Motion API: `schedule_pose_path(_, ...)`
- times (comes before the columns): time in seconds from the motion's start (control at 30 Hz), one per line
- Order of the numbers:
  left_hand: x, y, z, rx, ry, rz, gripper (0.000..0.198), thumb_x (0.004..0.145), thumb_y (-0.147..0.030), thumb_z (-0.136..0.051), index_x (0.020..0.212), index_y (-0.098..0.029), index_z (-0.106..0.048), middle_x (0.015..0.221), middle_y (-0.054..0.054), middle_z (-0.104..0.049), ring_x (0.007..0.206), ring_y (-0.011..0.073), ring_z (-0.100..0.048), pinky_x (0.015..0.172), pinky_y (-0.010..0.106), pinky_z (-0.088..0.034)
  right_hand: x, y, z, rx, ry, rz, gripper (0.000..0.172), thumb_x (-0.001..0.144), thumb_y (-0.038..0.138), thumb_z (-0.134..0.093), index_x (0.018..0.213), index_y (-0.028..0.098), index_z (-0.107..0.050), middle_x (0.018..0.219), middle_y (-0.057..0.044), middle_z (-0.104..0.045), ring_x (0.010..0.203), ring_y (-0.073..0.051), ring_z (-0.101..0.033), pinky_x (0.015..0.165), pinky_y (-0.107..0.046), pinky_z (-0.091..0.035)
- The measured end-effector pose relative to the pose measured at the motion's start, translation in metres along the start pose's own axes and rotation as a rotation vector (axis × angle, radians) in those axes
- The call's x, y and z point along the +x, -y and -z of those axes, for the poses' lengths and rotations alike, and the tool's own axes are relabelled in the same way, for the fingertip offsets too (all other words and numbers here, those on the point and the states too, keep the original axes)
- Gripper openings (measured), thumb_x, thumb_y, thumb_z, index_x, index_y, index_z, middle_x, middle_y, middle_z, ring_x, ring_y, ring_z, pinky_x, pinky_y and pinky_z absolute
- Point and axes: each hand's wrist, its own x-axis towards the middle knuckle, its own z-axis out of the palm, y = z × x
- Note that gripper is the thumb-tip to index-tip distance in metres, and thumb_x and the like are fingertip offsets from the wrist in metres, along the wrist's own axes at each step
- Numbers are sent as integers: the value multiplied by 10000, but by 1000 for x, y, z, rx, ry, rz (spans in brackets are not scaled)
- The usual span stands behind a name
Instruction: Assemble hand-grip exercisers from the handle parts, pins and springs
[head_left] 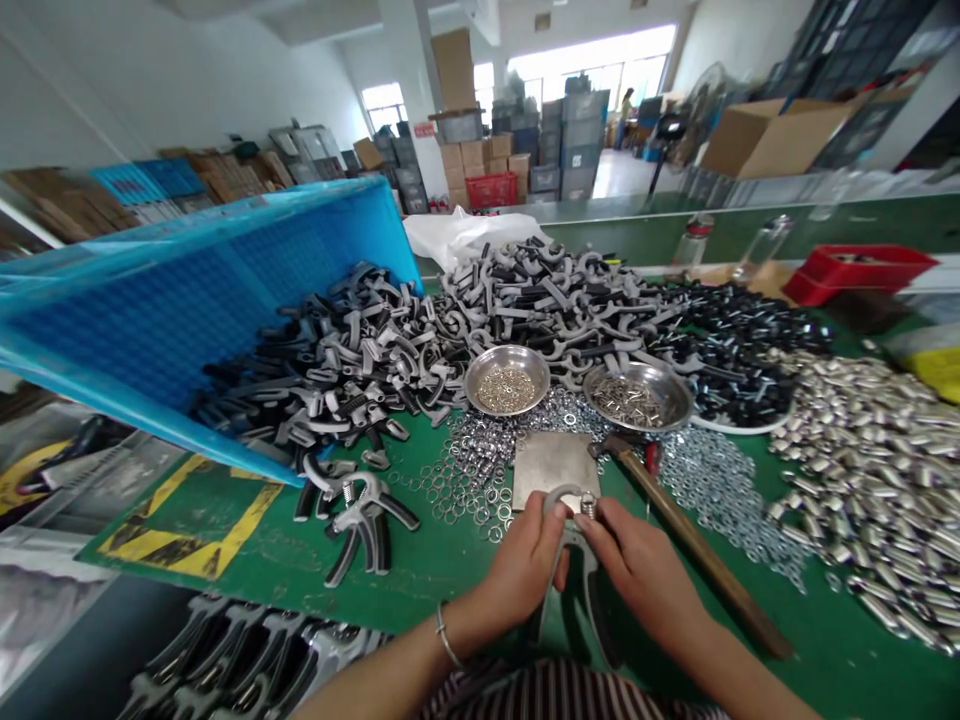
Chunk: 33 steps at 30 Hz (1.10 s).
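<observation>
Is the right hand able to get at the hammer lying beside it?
Probably yes. The right hand sits right beside the wooden handle of the hammer, with nothing visible between them. It is working on the metal hand gripper, so it would likely need to let go first.

The big crate [150, 330] is bright blue, with a small square pattern on its wall. The hand grips [360, 370] in the heap are black and grey, and the single hand grip [590, 600] at the front has the same two colours. The table mat [840, 640] is strong green (a little darker near the front), and the tape [187, 530] on it is yellow with black marks. The washers [480, 470] and the bowl [471, 380] are silver. The hammer handle [697, 550] is brown, the basket [862, 268] is red, and the shirt [555, 692] has thin dark and light stripes.
</observation>
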Motion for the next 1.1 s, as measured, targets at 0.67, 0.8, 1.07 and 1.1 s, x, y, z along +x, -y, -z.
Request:
schedule_pose_path(0.67,-15,-14,34,709,497,-185,708,805,-728,-569,1308,-236,-492,1148,135,-691,1036,312,-677,879,368,-505,-26,17,15,481,309,-116,239,930,380,-543,1084,292,-703,1033,-56,-753,960,-245,-687,878,-362,-527)
schedule_pose_path(0.8,8,-15,36,778,491,-189,729,809,-732,-554,1294,-192,-493,1045,144,-715,934,323,-700,759,353,-512,-10,10,17,400,375,-131,288,975,430,-473,1067,250,-679,908,-52,-743,802,-211,-688,763,-321,-535)
schedule_pose_path(1.07,126,-3,54,1096,269,-313,428,870,-570,-595,970,-161,-673,840,140,-721,772,306,-709,658,341,-508,118,-85,68,-441,109,43,249,962,279,-516,1018,185,-740,1037,-111,-693,1041,-258,-592,935,-375,-439)
schedule_pose_path(1.1,138,-7,54,1177,257,-346,390,871,-527,-617,898,-146,-690,801,151,-715,758,315,-708,665,356,-513,129,-99,76,-474,89,21,242,951,263,-527,985,184,-753,1023,-120,-684,1049,-272,-575,942,-391,-431)
